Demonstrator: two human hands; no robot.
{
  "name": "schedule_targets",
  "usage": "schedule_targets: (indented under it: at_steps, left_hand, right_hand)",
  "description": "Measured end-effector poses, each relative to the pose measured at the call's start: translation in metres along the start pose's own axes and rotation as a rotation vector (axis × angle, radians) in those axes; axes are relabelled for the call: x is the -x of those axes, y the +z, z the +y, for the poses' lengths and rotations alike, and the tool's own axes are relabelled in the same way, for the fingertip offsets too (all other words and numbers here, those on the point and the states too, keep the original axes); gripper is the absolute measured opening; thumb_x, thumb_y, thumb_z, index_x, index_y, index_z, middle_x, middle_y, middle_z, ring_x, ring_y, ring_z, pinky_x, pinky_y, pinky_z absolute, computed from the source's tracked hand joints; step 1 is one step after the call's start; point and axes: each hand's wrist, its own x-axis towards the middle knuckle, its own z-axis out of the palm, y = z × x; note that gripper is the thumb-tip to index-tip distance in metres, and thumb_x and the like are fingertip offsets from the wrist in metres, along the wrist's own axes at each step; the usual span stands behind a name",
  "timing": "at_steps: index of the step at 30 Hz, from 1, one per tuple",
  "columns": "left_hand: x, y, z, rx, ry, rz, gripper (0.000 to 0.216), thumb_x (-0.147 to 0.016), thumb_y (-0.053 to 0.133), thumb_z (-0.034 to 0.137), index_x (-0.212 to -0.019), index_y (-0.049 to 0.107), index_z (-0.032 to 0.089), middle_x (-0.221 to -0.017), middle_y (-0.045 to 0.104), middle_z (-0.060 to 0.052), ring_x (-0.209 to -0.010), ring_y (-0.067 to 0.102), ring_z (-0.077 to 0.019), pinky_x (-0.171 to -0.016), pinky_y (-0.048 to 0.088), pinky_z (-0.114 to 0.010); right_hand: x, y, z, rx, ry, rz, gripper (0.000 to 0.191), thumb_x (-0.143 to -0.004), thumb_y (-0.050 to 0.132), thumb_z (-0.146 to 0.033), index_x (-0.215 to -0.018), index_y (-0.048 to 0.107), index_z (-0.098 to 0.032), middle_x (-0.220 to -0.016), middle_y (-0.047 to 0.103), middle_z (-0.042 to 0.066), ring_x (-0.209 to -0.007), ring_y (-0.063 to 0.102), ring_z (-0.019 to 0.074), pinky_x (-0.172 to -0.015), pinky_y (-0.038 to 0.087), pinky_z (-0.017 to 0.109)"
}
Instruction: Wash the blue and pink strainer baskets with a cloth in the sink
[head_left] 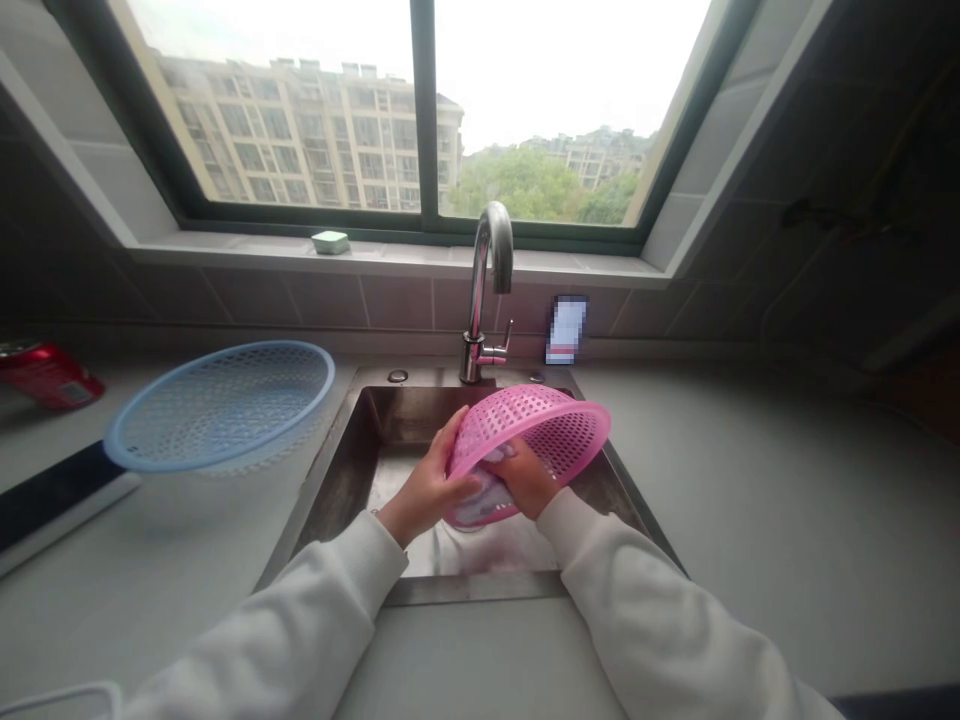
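Left hand curled around pink plastic colander, right hand pressed against it, above steel sink; blue colander on counter left.

A white sweatshirt's thick, baggy left sleeve and right sleeve end in plain wrist cuffs, leaving the left hand and right hand bare.

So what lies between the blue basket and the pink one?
In the head view, the steel sink lies between the blue basket and the pink basket, and the left hand sits at the pink basket's near edge.
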Motion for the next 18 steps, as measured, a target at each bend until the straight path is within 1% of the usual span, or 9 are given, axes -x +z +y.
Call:
schedule_targets:
  at_steps: [2, 4, 7, 9, 10, 12, 15, 16, 18]
  left_hand:
    - [0.001, 0.002, 0.002, -0.05, 0.02, 0.036, 0.117, -0.065, 0.084, 0.074, -0.161, 0.036, 0.027, -0.165, 0.036, -0.015, -0.151, 0.034, -0.0457, -0.127, 0.024, -0.058]
    - [0.002, 0.002, 0.004, -0.06, 0.006, 0.032, 0.116, -0.064, 0.085, 0.072, -0.16, 0.04, 0.026, -0.164, 0.037, -0.015, -0.15, 0.035, -0.0464, -0.127, 0.025, -0.058]
    - [0.002, 0.001, 0.005, -0.044, -0.011, 0.013, 0.113, -0.064, 0.087, 0.067, -0.159, 0.04, 0.027, -0.162, 0.039, -0.015, -0.147, 0.039, -0.0465, -0.123, 0.033, -0.06]
    - [0.002, 0.002, 0.004, -0.024, -0.018, -0.004, 0.111, -0.067, 0.087, 0.065, -0.16, 0.039, 0.029, -0.162, 0.04, -0.014, -0.146, 0.042, -0.0457, -0.12, 0.037, -0.06]
    - [0.002, 0.002, 0.004, -0.015, -0.023, -0.009, 0.111, -0.068, 0.086, 0.065, -0.161, 0.037, 0.03, -0.162, 0.04, -0.014, -0.145, 0.042, -0.0454, -0.119, 0.038, -0.06]
    - [0.003, 0.002, 0.003, -0.008, -0.032, -0.007, 0.112, -0.068, 0.086, 0.066, -0.161, 0.036, 0.03, -0.161, 0.041, -0.014, -0.146, 0.042, -0.0454, -0.12, 0.037, -0.06]
    - [0.003, 0.0, 0.002, -0.014, -0.035, -0.007, 0.118, -0.064, 0.085, 0.073, -0.162, 0.036, 0.028, -0.164, 0.037, -0.015, -0.149, 0.037, -0.0465, -0.124, 0.03, -0.06]
    - [0.003, -0.001, 0.002, -0.005, -0.03, -0.015, 0.121, -0.063, 0.084, 0.075, -0.162, 0.034, 0.028, -0.166, 0.034, -0.015, -0.151, 0.034, -0.0466, -0.126, 0.027, -0.06]
    - [0.002, -0.003, 0.002, 0.04, -0.005, -0.028, 0.126, -0.062, 0.082, 0.079, -0.165, 0.028, 0.03, -0.171, 0.025, -0.013, -0.156, 0.026, -0.046, -0.128, 0.023, -0.058]
  right_hand:
    - [-0.001, 0.002, 0.001, 0.186, 0.009, -0.024, 0.035, -0.067, 0.085, -0.032, -0.1, 0.074, -0.024, -0.103, 0.078, 0.006, -0.105, 0.07, 0.0305, -0.106, 0.052, 0.053]
    - [-0.001, 0.0, 0.002, 0.248, 0.012, -0.014, 0.035, -0.066, 0.085, -0.031, -0.099, 0.075, -0.025, -0.107, 0.078, 0.007, -0.109, 0.069, 0.0312, -0.11, 0.049, 0.054]
    - [0.0, -0.005, 0.001, 0.038, -0.012, 0.017, 0.037, -0.071, 0.08, -0.036, -0.106, 0.073, -0.024, -0.113, 0.077, 0.008, -0.113, 0.069, 0.0317, -0.108, 0.051, 0.053]
    - [0.002, -0.006, -0.001, -0.121, -0.017, 0.013, 0.038, -0.074, 0.077, -0.041, -0.107, 0.071, -0.023, -0.111, 0.077, 0.008, -0.11, 0.07, 0.0325, -0.103, 0.054, 0.053]
    - [0.002, -0.006, -0.002, -0.139, -0.02, 0.006, 0.037, -0.075, 0.077, -0.042, -0.107, 0.071, -0.023, -0.109, 0.077, 0.009, -0.108, 0.07, 0.0329, -0.101, 0.055, 0.053]
    - [0.003, -0.002, -0.003, -0.029, -0.023, -0.015, 0.036, -0.073, 0.08, -0.039, -0.104, 0.072, -0.023, -0.107, 0.077, 0.009, -0.106, 0.07, 0.0328, -0.102, 0.054, 0.054]
    - [0.002, 0.004, -0.004, 0.169, -0.025, -0.031, 0.033, -0.07, 0.084, -0.032, -0.1, 0.074, -0.024, -0.106, 0.077, 0.008, -0.107, 0.069, 0.0316, -0.107, 0.05, 0.054]
    - [0.002, 0.004, -0.004, 0.167, -0.019, -0.023, 0.033, -0.068, 0.085, -0.031, -0.099, 0.074, -0.024, -0.105, 0.078, 0.008, -0.106, 0.069, 0.0313, -0.107, 0.05, 0.053]
    - [0.002, 0.001, -0.005, 0.037, -0.005, 0.01, 0.036, -0.067, 0.085, -0.032, -0.1, 0.073, -0.023, -0.104, 0.078, 0.007, -0.104, 0.071, 0.0309, -0.105, 0.053, 0.053]
